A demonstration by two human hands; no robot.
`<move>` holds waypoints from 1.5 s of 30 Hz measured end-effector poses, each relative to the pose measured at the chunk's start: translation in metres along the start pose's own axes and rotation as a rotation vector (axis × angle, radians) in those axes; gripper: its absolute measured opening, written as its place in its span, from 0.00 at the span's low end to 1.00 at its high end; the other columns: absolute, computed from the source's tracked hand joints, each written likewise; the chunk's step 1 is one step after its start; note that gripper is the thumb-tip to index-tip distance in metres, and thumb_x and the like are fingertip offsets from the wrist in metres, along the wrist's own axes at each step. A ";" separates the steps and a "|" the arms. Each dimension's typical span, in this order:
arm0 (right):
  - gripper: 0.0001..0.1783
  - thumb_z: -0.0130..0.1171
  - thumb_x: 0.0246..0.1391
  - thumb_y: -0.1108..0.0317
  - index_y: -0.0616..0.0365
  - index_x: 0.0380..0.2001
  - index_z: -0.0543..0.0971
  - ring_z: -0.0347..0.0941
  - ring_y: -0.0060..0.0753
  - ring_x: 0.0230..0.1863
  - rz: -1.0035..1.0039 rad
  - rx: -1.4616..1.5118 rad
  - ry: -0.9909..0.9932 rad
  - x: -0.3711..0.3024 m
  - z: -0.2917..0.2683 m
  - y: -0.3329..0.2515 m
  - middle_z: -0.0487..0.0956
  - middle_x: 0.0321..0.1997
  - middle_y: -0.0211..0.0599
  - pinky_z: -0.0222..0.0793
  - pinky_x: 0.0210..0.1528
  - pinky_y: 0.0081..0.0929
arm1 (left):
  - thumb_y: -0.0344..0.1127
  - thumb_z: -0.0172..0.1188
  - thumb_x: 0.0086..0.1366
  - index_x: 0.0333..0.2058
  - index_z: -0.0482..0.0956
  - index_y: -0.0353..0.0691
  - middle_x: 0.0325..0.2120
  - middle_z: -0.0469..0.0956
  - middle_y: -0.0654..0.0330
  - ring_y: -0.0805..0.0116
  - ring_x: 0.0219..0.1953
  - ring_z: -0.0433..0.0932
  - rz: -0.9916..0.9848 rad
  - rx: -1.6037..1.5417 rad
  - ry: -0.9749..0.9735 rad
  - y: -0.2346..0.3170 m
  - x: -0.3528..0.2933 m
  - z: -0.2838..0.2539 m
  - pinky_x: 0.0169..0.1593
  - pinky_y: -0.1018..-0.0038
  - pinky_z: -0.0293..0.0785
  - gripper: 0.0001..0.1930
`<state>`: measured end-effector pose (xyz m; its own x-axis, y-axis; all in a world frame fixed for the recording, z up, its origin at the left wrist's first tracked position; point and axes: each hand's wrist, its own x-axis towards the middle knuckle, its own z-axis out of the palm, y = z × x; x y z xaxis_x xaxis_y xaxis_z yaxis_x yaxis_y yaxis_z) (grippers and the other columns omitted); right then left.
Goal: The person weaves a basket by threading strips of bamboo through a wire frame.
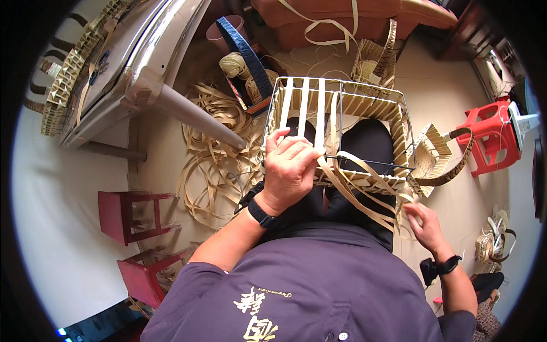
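A rectangular basket (364, 101) with a dark wire frame and pale woven sides rests across my lap. Pale flat strips (320, 108) run side by side over the left part of its open face; my dark trousers show through the rest. My left hand (289, 171) is closed on the near wire edge, its thumb and index finger pressing a strip there. From that edge loose strip ends (356, 196) trail to the right. My right hand (424, 225), lower right of the basket, has its fingers closed on a strip drawn out that way; the fingertips are slightly blurred.
Tangled strips (213, 148) lie on the floor at left, near a grey table (154, 85). A blue-handled basket (245, 54) stands beyond. Small baskets (430, 157) sit right and behind. Red stools (490, 137) (134, 214) stand on both sides.
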<state>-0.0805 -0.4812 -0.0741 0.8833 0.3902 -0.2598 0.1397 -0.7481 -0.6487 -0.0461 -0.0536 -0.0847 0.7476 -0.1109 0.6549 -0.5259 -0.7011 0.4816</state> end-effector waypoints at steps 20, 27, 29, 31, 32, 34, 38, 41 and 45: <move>0.30 0.72 0.53 0.74 0.56 0.59 0.73 0.85 0.31 0.31 -0.074 -0.006 0.308 0.051 0.040 0.014 0.88 0.47 0.37 0.82 0.37 0.32 | 0.22 0.70 0.63 0.39 0.90 0.46 0.33 0.86 0.65 0.62 0.45 0.87 0.025 0.040 -0.059 -0.016 -0.004 0.001 0.70 0.53 0.67 0.10; 0.10 0.70 0.55 0.64 0.51 0.40 0.92 0.90 0.47 0.39 0.176 -0.132 0.119 0.059 -0.005 0.056 0.90 0.35 0.45 0.85 0.46 0.43 | 0.22 0.70 0.63 0.39 0.90 0.46 0.33 0.86 0.65 0.62 0.45 0.87 0.023 0.021 -0.071 -0.016 -0.004 0.001 0.70 0.53 0.67 0.09; 0.09 0.68 0.54 0.64 0.52 0.36 0.92 0.89 0.48 0.39 0.193 -0.378 0.106 0.062 -0.050 0.019 0.90 0.34 0.46 0.85 0.47 0.45 | 0.23 0.70 0.64 0.39 0.90 0.46 0.33 0.86 0.65 0.62 0.45 0.87 0.004 0.040 -0.073 -0.017 -0.005 -0.003 0.70 0.53 0.67 0.09; 0.08 0.66 0.56 0.69 0.57 0.37 0.90 0.89 0.40 0.37 0.213 -0.435 0.069 0.065 -0.094 0.004 0.88 0.32 0.46 0.82 0.45 0.38 | 0.22 0.69 0.64 0.39 0.90 0.46 0.33 0.86 0.64 0.61 0.45 0.87 0.010 0.034 -0.066 -0.015 -0.003 -0.002 0.70 0.53 0.67 0.09; 0.10 0.64 0.58 0.68 0.57 0.39 0.91 0.88 0.35 0.34 -0.019 -0.372 0.197 0.067 -0.121 0.020 0.87 0.29 0.46 0.84 0.44 0.36 | 0.22 0.69 0.64 0.39 0.90 0.46 0.33 0.86 0.64 0.61 0.45 0.87 0.020 0.022 -0.068 -0.014 -0.002 -0.001 0.70 0.53 0.67 0.09; 0.13 0.62 0.69 0.67 0.58 0.51 0.88 0.87 0.28 0.38 0.013 0.316 0.507 0.068 -0.174 0.021 0.88 0.33 0.37 0.83 0.47 0.29 | 0.21 0.68 0.63 0.39 0.91 0.46 0.32 0.86 0.64 0.61 0.45 0.87 0.019 0.007 -0.067 -0.012 -0.001 0.002 0.70 0.53 0.67 0.11; 0.26 0.67 0.63 0.76 0.58 0.65 0.80 0.88 0.35 0.44 -0.212 -0.371 1.098 0.076 -0.158 -0.067 0.86 0.54 0.45 0.84 0.48 0.34 | 0.22 0.69 0.62 0.40 0.91 0.47 0.33 0.86 0.64 0.61 0.44 0.87 0.028 0.021 -0.048 -0.008 0.001 0.003 0.69 0.53 0.68 0.12; 0.14 0.68 0.61 0.76 0.57 0.50 0.87 0.84 0.44 0.34 -0.522 -0.211 0.558 0.067 -0.076 -0.081 0.85 0.32 0.42 0.79 0.39 0.41 | 0.23 0.72 0.62 0.40 0.92 0.46 0.32 0.86 0.64 0.62 0.43 0.87 0.020 0.026 -0.044 -0.007 -0.002 0.002 0.69 0.52 0.69 0.11; 0.16 0.75 0.58 0.73 0.58 0.50 0.86 0.87 0.50 0.40 -0.496 -0.198 0.186 0.063 0.030 -0.089 0.88 0.41 0.45 0.83 0.43 0.42 | 0.23 0.71 0.63 0.41 0.92 0.47 0.34 0.88 0.64 0.62 0.45 0.87 0.011 0.005 -0.047 -0.001 0.003 0.004 0.69 0.53 0.69 0.11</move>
<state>-0.0508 -0.3743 -0.0544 0.7519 0.6330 0.1844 0.6239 -0.5926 -0.5095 -0.0418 -0.0559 -0.0856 0.7601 -0.1511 0.6320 -0.5319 -0.7033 0.4716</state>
